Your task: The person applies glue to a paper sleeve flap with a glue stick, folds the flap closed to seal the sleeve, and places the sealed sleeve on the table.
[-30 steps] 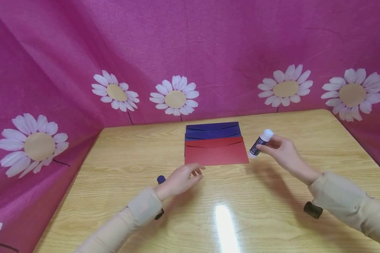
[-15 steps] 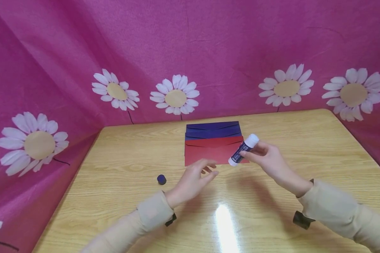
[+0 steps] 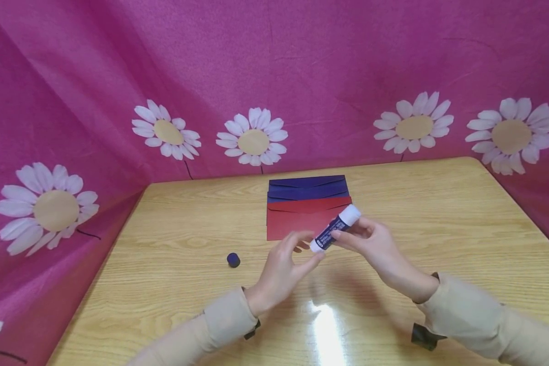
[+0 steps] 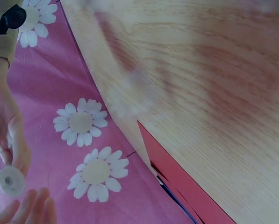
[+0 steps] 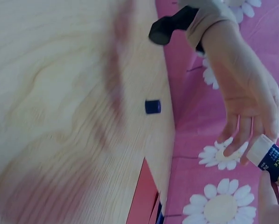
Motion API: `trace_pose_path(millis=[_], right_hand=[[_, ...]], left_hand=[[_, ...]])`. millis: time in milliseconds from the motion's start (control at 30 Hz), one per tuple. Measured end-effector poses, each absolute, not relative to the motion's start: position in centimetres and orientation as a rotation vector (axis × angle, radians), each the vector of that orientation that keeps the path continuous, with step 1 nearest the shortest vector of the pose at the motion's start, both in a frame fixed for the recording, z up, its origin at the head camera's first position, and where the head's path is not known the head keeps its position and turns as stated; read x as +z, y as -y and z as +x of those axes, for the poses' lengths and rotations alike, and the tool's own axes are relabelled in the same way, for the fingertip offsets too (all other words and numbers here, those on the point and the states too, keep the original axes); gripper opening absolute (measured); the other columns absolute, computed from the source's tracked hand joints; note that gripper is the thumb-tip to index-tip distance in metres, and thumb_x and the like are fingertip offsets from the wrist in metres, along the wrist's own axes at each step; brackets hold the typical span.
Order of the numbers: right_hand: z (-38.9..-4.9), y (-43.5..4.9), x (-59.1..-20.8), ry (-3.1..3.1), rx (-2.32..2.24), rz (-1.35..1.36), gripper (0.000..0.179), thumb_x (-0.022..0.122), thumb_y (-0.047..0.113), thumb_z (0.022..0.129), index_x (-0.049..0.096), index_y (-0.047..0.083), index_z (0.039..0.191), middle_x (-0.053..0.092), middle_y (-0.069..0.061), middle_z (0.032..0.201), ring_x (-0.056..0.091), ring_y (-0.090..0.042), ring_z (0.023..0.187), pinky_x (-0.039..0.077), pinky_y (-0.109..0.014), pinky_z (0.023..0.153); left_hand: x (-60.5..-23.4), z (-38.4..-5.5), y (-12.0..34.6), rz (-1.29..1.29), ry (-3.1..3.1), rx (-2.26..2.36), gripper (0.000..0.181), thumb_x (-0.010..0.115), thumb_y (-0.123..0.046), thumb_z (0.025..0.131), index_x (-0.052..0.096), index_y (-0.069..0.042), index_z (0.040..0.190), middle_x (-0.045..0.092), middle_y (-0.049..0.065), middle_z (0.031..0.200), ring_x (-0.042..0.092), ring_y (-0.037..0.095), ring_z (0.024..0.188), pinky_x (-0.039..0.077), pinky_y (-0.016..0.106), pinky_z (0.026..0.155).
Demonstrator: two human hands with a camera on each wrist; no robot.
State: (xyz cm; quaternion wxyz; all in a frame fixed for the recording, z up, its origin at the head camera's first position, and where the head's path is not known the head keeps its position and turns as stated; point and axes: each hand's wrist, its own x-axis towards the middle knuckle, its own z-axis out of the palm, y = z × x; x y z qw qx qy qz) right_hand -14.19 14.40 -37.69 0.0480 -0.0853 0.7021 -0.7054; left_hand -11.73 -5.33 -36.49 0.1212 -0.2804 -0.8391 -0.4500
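A glue stick (image 3: pixel 335 228) with a dark blue label and white ends is tilted above the table in the head view. My right hand (image 3: pixel 378 254) pinches its middle between thumb and fingers. Around its lower white end, the thumb and fingers of my left hand (image 3: pixel 281 274) are spread; the right wrist view shows this end close to the left hand (image 5: pixel 249 88), and whether they touch is unclear. In the left wrist view the round base of the glue stick (image 4: pixel 11 181) faces the camera. A dark blue cap (image 3: pixel 233 260) stands on the table, left of my left hand.
Behind the hands, a red envelope (image 3: pixel 297 223) overlaps dark blue envelopes (image 3: pixel 306 188) on the wooden table (image 3: pixel 174 244). A pink cloth (image 3: pixel 320 76) with white daisies hangs along the table's back and sides. Dark camera mounts sit at both sleeves.
My right hand has brought the glue stick left and down toward the middle. My left hand has moved right to its lower end, uncovering the cap. The envelopes have stayed put.
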Motion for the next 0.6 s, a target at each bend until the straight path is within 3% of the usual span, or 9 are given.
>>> trace_pose_path(millis=[133, 300, 367, 600], right_hand=[[-16.1, -15.1, -42.3, -1.934, -2.299, -0.312, 0.039, 0.065, 0.013, 0.081, 0.053, -0.001, 0.115, 0.061, -0.017, 0.104, 0.061, -0.022, 0.093, 0.050, -0.034, 0.077], [-17.7, -15.3, -45.8, -1.821, -2.350, -0.248, 0.048, 0.066, 0.016, 0.080, 0.048, 0.001, 0.122, 0.056, -0.019, 0.113, 0.056, -0.027, 0.103, 0.047, -0.037, 0.082], [-17.1, -15.0, -44.7, -1.805, -2.352, -0.250, 0.047, 0.065, 0.015, 0.081, 0.047, 0.000, 0.122, 0.056, -0.018, 0.113, 0.056, -0.025, 0.103, 0.047, -0.036, 0.082], [-12.3, -13.0, -35.0, -1.896, -2.220, -0.163, 0.058, 0.066, 0.020, 0.080, 0.040, -0.013, 0.120, 0.057, -0.019, 0.107, 0.059, -0.015, 0.095, 0.046, -0.030, 0.083]], left_hand=[[-36.8, -11.6, 5.1, -0.848, 2.314, -1.240, 0.037, 0.071, -0.013, 0.074, 0.051, 0.001, 0.102, 0.058, 0.006, 0.094, 0.055, 0.014, 0.081, 0.046, 0.021, 0.070], [-37.0, -11.6, 5.0, -0.824, 2.229, -1.180, 0.037, 0.075, -0.011, 0.070, 0.048, -0.002, 0.094, 0.057, 0.005, 0.087, 0.055, 0.014, 0.076, 0.046, 0.019, 0.069], [-37.0, -11.5, 5.1, -0.821, 2.212, -1.168, 0.036, 0.075, -0.010, 0.068, 0.048, -0.002, 0.091, 0.058, 0.005, 0.085, 0.055, 0.014, 0.075, 0.047, 0.019, 0.068], [-36.9, -11.5, 5.3, -0.869, 2.171, -1.147, 0.031, 0.076, -0.007, 0.066, 0.051, -0.003, 0.083, 0.060, 0.004, 0.077, 0.055, 0.012, 0.069, 0.046, 0.016, 0.065]])
